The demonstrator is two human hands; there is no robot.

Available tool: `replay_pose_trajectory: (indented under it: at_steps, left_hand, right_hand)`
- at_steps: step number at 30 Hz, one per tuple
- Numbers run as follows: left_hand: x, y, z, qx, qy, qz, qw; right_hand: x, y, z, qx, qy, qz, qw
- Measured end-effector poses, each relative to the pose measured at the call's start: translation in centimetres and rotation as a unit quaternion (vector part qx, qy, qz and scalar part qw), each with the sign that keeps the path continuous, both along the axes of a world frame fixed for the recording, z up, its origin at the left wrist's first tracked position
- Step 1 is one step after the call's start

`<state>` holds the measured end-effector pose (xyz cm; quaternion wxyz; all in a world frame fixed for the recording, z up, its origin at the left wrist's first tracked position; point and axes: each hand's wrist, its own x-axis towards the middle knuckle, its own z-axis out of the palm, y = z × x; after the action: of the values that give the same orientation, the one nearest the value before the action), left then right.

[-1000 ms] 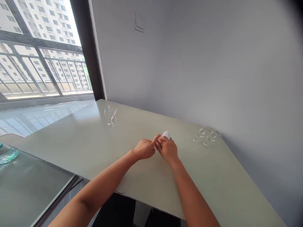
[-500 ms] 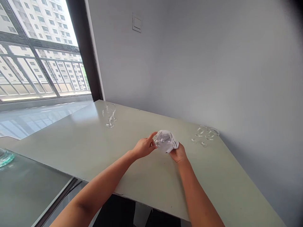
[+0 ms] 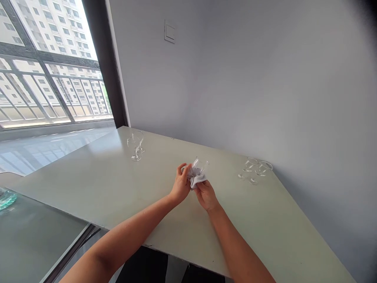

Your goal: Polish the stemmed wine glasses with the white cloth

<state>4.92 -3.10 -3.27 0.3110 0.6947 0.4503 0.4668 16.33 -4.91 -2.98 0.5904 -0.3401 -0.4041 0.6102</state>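
Head view: single camera, looking forward and down over both forearms at a pale grey-green tabletop (image 3: 88,173).
Left hand (image 3: 180,182): narrow, curled around the left side of the cloth bundle, fingers up against the glass.
Right hand (image 3: 206,195): narrow, pinching the underside of the bundle from the lower right, fingers tucked into the cloth.
Hand gap: hands touching or nearly so at the bundle; arms converge on it from the near table edge.
Wine glass (image 3: 200,166): held off the tabletop between both hands, centred ahead of them; bowl shows above the cloth, rim up and away.
White cloth (image 3: 194,176): crumpled around the lower bowl, between glass and palms. Stem and foot hidden; cannot tell how far the cloth reaches down them.
Long axis: roughly upright, leaning slightly to the far right. Exact tilt cannot be told with the stem hidden.
Nearer hand: left is closer to the exposed bowl; right sits lower, under the cloth.
Far-left glasses: two wine glasses (image 3: 136,146) standing close together on the tabletop, well apart from the hands.
Far-right glasses: two more wine glasses (image 3: 253,170) near the wall (image 3: 235,78), also well apart.
Lower left: glass dish (image 3: 6,199) on a glass-topped table (image 3: 32,236), beside the main table.
Background: barred window (image 3: 55,82), apartment block outside.
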Motion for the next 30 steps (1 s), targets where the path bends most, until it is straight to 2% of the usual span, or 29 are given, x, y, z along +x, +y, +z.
replay_pose_trajectory:
  at_steps: [3,5,6,7,9,11,13,15,17,19,21,23,25,26,27,30]
  left_hand:
    - [0.0,-0.2,0.1,0.003,0.05,0.001,0.999]
    - [-0.5,0.0,0.5,-0.024,0.044,-0.048,0.998]
    - [-0.9,0.2,0.8,-0.059,0.019,-0.097,0.993]
    - [-1.4,0.4,1.1,-0.106,-0.021,-0.155,0.982]
    - [-2.3,0.9,1.6,-0.206,-0.125,-0.257,0.936]
    - [-2.9,1.2,2.0,-0.278,-0.226,-0.299,0.885]
    - [-3.0,1.2,2.1,-0.316,-0.294,-0.303,0.85]
    - [-2.9,1.0,2.1,-0.332,-0.326,-0.298,0.833]
    - [-2.6,0.8,2.1,-0.326,-0.33,-0.264,0.846]
    - [-2.2,0.7,2.0,-0.309,-0.316,-0.196,0.875]
    - [-1.9,0.7,1.8,-0.297,-0.297,-0.122,0.899]
    - [-1.7,0.7,1.7,-0.287,-0.284,-0.061,0.913]
    - [-1.7,0.8,1.8,-0.272,-0.28,-0.03,0.92]
    - [-1.7,0.8,1.9,-0.262,-0.282,-0.03,0.922]
    - [-1.9,0.9,2.1,-0.252,-0.287,-0.043,0.923]
    - [-2.6,0.9,2.9,-0.241,-0.309,-0.139,0.909]
  right_hand:
    - [-0.3,0.0,0.0,0.002,-0.017,-0.002,1.0]
    - [-0.2,0.2,-0.1,-0.028,0.001,-0.015,0.999]
    - [0.0,0.3,-0.1,-0.048,0.015,-0.025,0.998]
    - [0.1,0.3,-0.2,-0.067,0.03,-0.031,0.997]
    - [0.3,0.3,-0.2,-0.099,0.057,-0.012,0.993]
    - [0.3,0.0,-0.2,-0.12,0.072,0.049,0.989]
    - [0.2,-0.3,-0.2,-0.13,0.073,0.121,0.981]
    - [0.0,-0.5,-0.3,-0.121,0.046,0.153,0.98]
    - [0.0,-0.6,-0.4,-0.105,-0.023,0.158,0.982]
    - [0.0,-0.5,-0.4,-0.078,-0.15,0.139,0.976]
    - [-0.2,-0.5,-0.3,-0.033,-0.331,0.08,0.94]
    - [-0.6,-0.7,-0.2,0.029,-0.515,-0.023,0.856]
    - [-1.1,-0.9,0.0,0.089,-0.625,-0.106,0.768]
    - [-1.2,-0.9,0.1,0.102,-0.638,-0.125,0.753]
    - [-1.3,-0.9,0.3,0.098,-0.619,-0.118,0.77]
    - [-0.8,-1.0,0.8,0.034,-0.469,-0.003,0.882]
